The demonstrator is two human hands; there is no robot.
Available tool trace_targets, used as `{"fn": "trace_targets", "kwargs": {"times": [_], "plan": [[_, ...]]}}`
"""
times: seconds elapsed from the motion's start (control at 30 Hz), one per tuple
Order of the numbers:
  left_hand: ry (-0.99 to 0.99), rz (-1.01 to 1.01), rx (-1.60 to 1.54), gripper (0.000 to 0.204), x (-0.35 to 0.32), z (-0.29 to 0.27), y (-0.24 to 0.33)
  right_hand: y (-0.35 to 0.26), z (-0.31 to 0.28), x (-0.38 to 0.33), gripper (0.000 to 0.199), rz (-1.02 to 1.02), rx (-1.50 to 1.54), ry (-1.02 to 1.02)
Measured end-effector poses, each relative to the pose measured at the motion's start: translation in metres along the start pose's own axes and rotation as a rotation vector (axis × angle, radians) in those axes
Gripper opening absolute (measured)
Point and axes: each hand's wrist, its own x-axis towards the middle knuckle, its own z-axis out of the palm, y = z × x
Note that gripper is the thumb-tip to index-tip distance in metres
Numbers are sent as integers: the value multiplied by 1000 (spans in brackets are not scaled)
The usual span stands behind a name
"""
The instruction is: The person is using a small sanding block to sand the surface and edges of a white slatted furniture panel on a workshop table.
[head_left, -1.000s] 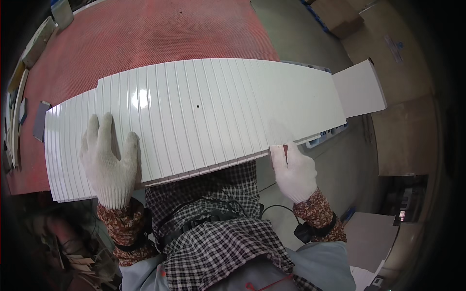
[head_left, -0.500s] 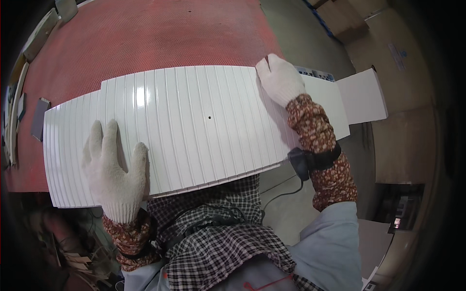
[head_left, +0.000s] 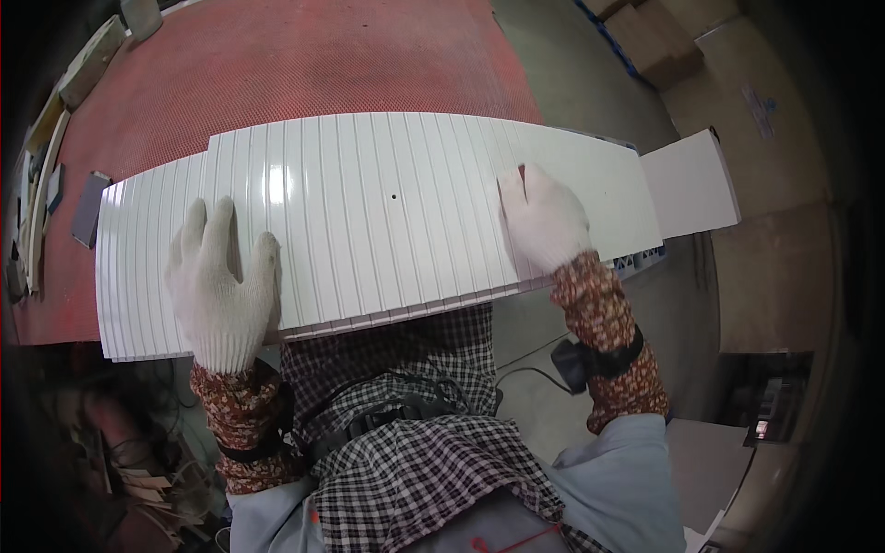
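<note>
White panel [head_left: 378, 235]: in front of the person's body, beneath both hands, over the near side of the red tabletop [head_left: 369, 64]; its right end reaches past the tabletop's right edge.
Long axis: left to right, across the body; the left end sits slightly nearer the person than the right.
Grooves [head_left: 350, 258]: parallel, running the short way from near edge to far edge; the surface toward the right end looks smooth.
Left hand [head_left: 221, 286]: gloved, palm down on the left part of the panel; fingers spread, thumb apart, gripping nothing; the wrist crosses the near edge.
Right hand [head_left: 546, 217]: gloved, fingers drawn together on a reddish piece [head_left: 522, 172], mostly hidden; its kind cannot be told.
Key relation: the right fingertips point to the far edge, roughly along the grooves and across the long axis, over the right part of the panel.
Nearer hand: right hand to the smooth end, left hand to the opposite end; the dark hole [head_left: 394, 196] lies between them.
Contact: the right hand is at the panel's surface; firmness of pressure cannot be told.
Plain white board [head_left: 691, 184]: just beside the panel's right end.
</note>
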Motion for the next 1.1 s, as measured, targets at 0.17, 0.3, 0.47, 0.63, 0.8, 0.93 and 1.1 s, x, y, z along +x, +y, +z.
{"fn": "trace_targets", "kwargs": {"times": [0.17,0.3,0.47,0.63,0.8,0.93,1.1], "plan": [[1,-4,21,59,0,-1,3,21,7,-90,40,13,81,18],[7,19,34,60,-3,3,3,22,11,-137,37,65,145,-41],[-27,17,12,60,-4,-4,3,14,12,-140,33,177,251,10],[-86,-27,17,58,1,-3,5,2,9,-125,35,93,296,39],[-65,-27,36,61,1,-6,5,2,7,-113,33,87,237,23],[-42,-3,41,63,2,-6,9,4,11,-59,37,-27,52,37],[-45,-10,28,64,-2,-7,9,-22,-1,41,45,-75,-66,69]]}}
